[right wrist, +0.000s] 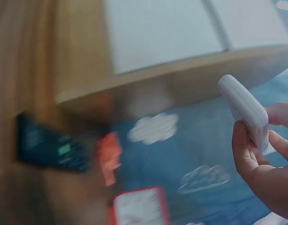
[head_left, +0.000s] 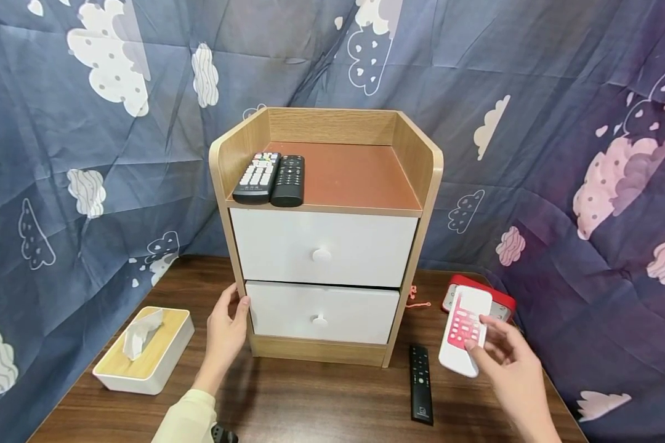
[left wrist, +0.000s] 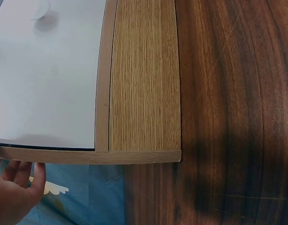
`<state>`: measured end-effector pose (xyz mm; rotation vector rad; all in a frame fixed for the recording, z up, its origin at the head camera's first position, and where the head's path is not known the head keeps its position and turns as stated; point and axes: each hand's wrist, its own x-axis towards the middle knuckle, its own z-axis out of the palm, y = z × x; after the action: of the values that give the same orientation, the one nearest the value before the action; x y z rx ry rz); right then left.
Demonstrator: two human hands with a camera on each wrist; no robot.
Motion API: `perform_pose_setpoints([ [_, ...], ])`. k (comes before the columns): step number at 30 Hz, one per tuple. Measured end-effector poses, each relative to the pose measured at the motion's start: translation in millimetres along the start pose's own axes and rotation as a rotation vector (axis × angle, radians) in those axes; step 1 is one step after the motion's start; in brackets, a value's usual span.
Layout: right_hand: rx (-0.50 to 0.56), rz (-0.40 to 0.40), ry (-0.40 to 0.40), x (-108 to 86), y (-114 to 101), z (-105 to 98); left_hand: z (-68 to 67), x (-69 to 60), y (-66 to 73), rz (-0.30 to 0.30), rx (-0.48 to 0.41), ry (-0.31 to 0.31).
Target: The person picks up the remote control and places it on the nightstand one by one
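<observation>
A wooden drawer cabinet (head_left: 321, 352) with two white drawers stands on the table. At its left side panel, my left hand (head_left: 226, 329) holds the front edge, thumb in front and bent fingers against the side. The left wrist view shows these fingers (left wrist: 38, 177) touching the panel. To the right of the cabinet, my right hand (head_left: 510, 363) pinches a white remote control (head_left: 459, 363) with a pink keypad, raised and tilted. In the right wrist view this remote (right wrist: 245, 105) is edge-on between thumb and fingers. Below it lies a slim black remote (head_left: 421, 384).
Two dark remotes, one with white keys (head_left: 255, 178) and one all black (head_left: 289, 181), lie on the cabinet's top left. A tissue box (head_left: 155, 369) stands left. Behind the held remote is a red-rimmed object (head_left: 501, 301); a red cord (head_left: 417, 304) lies beside the cabinet. Patterned curtains (head_left: 310, 61) surround the table.
</observation>
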<state>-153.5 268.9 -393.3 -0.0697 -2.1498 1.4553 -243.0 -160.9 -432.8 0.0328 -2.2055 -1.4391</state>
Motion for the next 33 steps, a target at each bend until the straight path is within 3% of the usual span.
perform_pose_setpoints([
  [6,0.213,-0.134,-0.027,7.0,-64.7,-2.3,-0.1,-0.4,1.2,-0.008,0.001,-0.003],
  [12,0.333,-0.317,-0.157,19.9,-126.2,5.0,0.0,-0.6,0.8,0.000,0.009,-0.004],
  [15,0.376,-0.362,-0.208,27.7,-153.3,15.6,-0.4,-0.6,0.5,0.009,0.010,-0.003],
  [19,0.389,-0.375,-0.248,41.1,-183.2,40.1,-0.2,-2.0,0.7,0.047,-0.002,0.029],
  [22,0.341,-0.377,-0.265,55.7,-202.0,62.6,0.1,-2.9,1.6,0.079,0.003,0.056],
  [26,0.267,-0.366,-0.286,81.9,-222.4,91.3,-0.4,-2.3,3.1,0.063,0.013,0.037],
  [33,0.192,-0.201,-0.360,121.3,-242.5,131.4,0.5,0.2,2.3,0.013,0.014,0.008],
])
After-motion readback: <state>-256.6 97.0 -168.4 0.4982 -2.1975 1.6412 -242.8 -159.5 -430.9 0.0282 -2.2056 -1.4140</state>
